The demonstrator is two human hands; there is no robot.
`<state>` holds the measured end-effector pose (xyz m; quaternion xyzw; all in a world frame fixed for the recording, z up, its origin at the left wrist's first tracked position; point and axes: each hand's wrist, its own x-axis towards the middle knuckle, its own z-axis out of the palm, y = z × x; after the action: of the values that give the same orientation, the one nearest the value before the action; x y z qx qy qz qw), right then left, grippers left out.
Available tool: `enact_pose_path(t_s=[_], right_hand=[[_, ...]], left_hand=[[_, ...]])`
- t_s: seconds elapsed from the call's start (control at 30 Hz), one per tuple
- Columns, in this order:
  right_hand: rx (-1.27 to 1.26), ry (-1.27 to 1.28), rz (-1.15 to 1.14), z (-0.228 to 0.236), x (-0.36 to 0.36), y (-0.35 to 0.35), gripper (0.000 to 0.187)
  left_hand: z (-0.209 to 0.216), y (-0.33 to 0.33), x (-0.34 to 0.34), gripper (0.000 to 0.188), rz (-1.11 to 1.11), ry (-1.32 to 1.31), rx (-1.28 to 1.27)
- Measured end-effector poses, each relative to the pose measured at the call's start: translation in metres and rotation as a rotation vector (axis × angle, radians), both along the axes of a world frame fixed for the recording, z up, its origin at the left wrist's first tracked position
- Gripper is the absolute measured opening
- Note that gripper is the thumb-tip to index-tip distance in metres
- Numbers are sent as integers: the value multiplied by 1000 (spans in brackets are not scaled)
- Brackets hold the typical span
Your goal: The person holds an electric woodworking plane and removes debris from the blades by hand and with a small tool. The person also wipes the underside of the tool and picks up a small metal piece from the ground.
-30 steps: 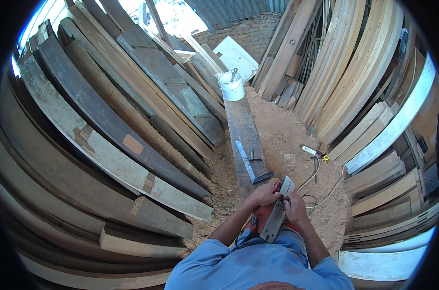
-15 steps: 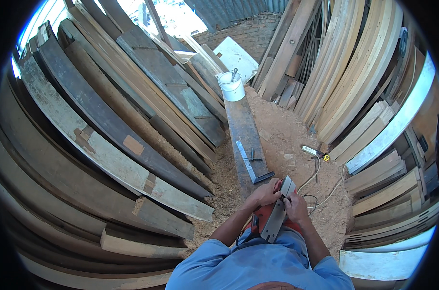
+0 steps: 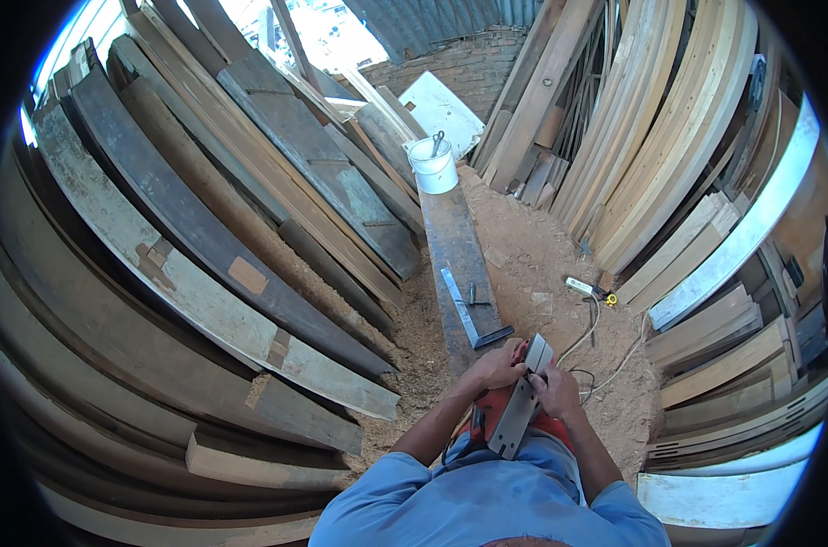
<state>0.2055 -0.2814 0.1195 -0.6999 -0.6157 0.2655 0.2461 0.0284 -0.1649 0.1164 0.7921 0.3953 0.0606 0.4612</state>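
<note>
A red electric planer (image 3: 514, 422) rests against my lap, turned over so that its grey metal sole faces up. My left hand (image 3: 498, 368) is closed round the far left side of its body. At the right edge of the sole, near the gap across it, my right hand (image 3: 557, 392) is closed with thumb and fingers pressed in. Whether a small part sits between those fingertips is too small to make out. Just beyond the planer, a try square (image 3: 461, 308) and a dark T-handled wrench (image 3: 473, 294) lie on a long worn plank bench (image 3: 448, 223).
A white bucket (image 3: 435, 170) with a tool inside stands at the bench's far end. On the dusty floor at right are a power strip (image 3: 579, 286), a yellow tape measure (image 3: 611, 299) and a pale cord (image 3: 625, 357). Stacked boards (image 3: 277, 283) line both sides.
The view has shifted very slightly. Both hands stay on the planer in nearly the same places, with only a small movement of the fingers.
</note>
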Motion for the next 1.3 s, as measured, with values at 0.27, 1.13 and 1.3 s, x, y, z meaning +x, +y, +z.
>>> enact_pose_path(t_s=[0.27,1.13,1.3], right_hand=[[58,0,-9,2,0,-3,20],[41,28,21,-15,6,0,24],[31,58,10,0,0,1,19]], left_hand=[[7,-1,-1,71,-5,4,15],[5,-2,3,68,3,8,-1],[3,-1,-2,69,-3,12,-9]])
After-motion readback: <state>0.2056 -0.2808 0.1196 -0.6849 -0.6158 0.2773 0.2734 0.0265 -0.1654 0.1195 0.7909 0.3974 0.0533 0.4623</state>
